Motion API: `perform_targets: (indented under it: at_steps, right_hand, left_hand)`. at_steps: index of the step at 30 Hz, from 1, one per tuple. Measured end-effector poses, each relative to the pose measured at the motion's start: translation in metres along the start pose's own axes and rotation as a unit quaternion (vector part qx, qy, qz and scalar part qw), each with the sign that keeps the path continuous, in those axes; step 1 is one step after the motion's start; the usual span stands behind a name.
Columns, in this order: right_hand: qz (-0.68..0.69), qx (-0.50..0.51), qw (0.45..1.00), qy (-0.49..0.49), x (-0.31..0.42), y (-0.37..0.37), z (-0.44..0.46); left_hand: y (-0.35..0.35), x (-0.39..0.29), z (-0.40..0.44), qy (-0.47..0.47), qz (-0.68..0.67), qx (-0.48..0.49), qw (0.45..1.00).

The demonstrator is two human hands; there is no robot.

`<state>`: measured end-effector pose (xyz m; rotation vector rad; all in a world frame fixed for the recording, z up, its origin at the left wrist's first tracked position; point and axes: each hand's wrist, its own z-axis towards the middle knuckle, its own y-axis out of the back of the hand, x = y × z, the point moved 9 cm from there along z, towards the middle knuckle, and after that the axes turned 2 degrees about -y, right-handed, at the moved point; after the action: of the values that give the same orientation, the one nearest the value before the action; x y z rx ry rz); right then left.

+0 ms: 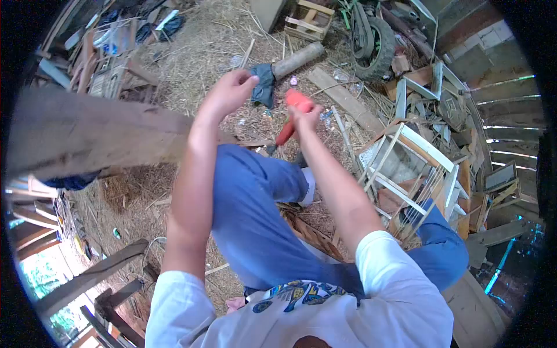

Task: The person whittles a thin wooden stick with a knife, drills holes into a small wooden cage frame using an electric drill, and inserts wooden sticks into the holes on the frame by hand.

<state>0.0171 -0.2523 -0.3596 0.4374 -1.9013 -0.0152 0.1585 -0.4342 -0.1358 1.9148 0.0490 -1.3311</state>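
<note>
My right hand is closed round a red tool. It has a bulky upper end and a narrower red lower part; its exact kind is not clear. My left hand is raised over the ground with its fingers curled together; whatever they may hold is hidden. Just beyond its fingertips lies a dark green cloth against the end of a round log. Below both hands are my bent knee in blue trousers and a white shoe.
A thick wooden beam reaches in from the left. On the right stands a white wooden frame amid piled scrap wood. A tyre, a wooden crate and a plank lie ahead on straw-covered ground.
</note>
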Motion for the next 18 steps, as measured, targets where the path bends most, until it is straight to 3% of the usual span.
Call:
perform_targets:
  at_steps: [3, 4, 6, 7, 8, 9, 10, 13, 15, 17, 18]
  right_hand:
    - [0.224, -0.073, 0.969, -0.076, 0.046, 0.020, 0.015]
    - [0.228, -0.073, 0.969, -0.066, 0.070, 0.029, 0.024]
    - [0.422, 0.031, 0.901, -0.093, 0.109, 0.041, 0.035]
    - [0.393, -0.009, 0.916, -0.077, 0.131, 0.068, 0.036]
    - [0.411, 0.068, 0.904, -0.101, 0.142, 0.073, 0.054]
    - [0.424, 0.148, 0.885, -0.122, 0.154, 0.082, 0.079]
    - [0.408, 0.173, 0.890, -0.108, 0.178, 0.102, 0.076]
    - [0.505, 0.245, 0.826, -0.057, 0.243, 0.175, 0.043]
    - [0.558, 0.218, 0.801, -0.021, 0.271, 0.222, -0.017]
    - [0.672, 0.273, 0.685, 0.069, 0.304, 0.259, -0.062]
    - [0.674, 0.265, 0.685, 0.079, 0.304, 0.277, -0.065]
  left_hand:
    - [-0.001, -0.008, 0.002, -0.010, 0.030, -0.038, 0.999]
    - [-0.002, -0.010, 0.005, -0.001, 0.054, -0.045, 0.998]
    - [0.001, -0.019, 0.011, -0.012, 0.053, -0.082, 0.995]
    - [0.002, -0.022, 0.009, -0.012, 0.055, -0.117, 0.992]
    - [0.011, -0.033, 0.002, -0.059, 0.066, -0.198, 0.976]
    - [0.012, -0.045, -0.002, -0.070, 0.060, -0.199, 0.976]
    - [0.020, -0.052, -0.012, -0.048, 0.076, -0.239, 0.967]
    - [0.029, -0.064, -0.021, -0.044, 0.082, -0.297, 0.950]
    - [0.026, -0.062, -0.020, -0.057, 0.068, -0.313, 0.946]
    - [0.017, -0.065, -0.010, -0.077, 0.112, -0.287, 0.948]
    - [0.010, -0.065, -0.003, -0.095, 0.113, -0.276, 0.950]
